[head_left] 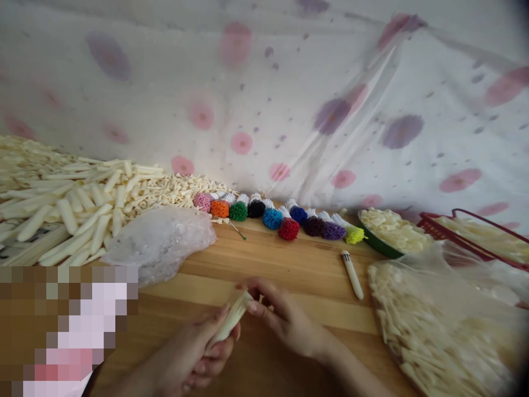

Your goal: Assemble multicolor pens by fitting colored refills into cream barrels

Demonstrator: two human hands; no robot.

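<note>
One pale tube [232,318] slants above the wooden table [289,270], wrapped in the left hand's fingers [221,358]; the right hand [285,320] pinches at its upper end (slightly blurred there).

Striped tan wooden worktop [289,264]. Towards its far edge, white-stemmed bundles [271,218] tipped pink, orange, green, black, light blue, red, dark blue, plum, violet, lime. Beyond: white plastic sheet [157,71], blotched pink and mauve. Near edge: slender tube [232,321], probably cream.

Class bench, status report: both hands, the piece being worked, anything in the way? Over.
Left hand holding pale tube. Right hand at its upper end, grip unclear. Crumpled bag and pen barrel lie apart from both hands. Over.
</note>
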